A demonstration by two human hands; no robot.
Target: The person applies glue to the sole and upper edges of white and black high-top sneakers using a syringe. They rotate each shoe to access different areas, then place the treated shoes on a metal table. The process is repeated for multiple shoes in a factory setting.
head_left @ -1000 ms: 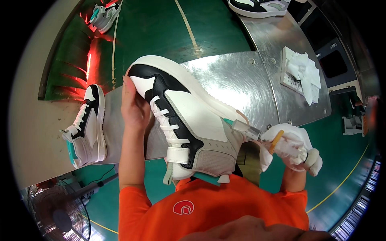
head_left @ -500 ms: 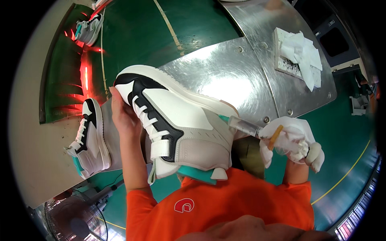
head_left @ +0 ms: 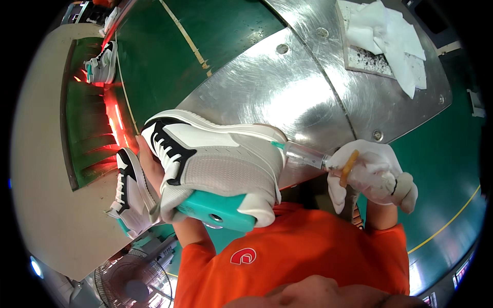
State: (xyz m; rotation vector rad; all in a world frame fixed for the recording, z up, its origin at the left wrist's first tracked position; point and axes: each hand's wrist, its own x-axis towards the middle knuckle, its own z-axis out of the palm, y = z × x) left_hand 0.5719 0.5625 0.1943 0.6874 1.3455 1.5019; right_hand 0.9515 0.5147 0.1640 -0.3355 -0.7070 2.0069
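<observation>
Left hand (head_left: 149,169) fingers grip a white shoe (head_left: 215,159); gloved right hand (head_left: 372,174) fingers clasp a brush (head_left: 308,155) over the steel bench (head_left: 267,87), green floor (head_left: 154,56) beyond.

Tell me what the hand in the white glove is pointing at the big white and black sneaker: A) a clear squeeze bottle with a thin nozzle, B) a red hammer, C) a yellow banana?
A: the gloved right hand holds a clear squeeze bottle whose thin nozzle touches the heel of the white and black sneaker.
</observation>
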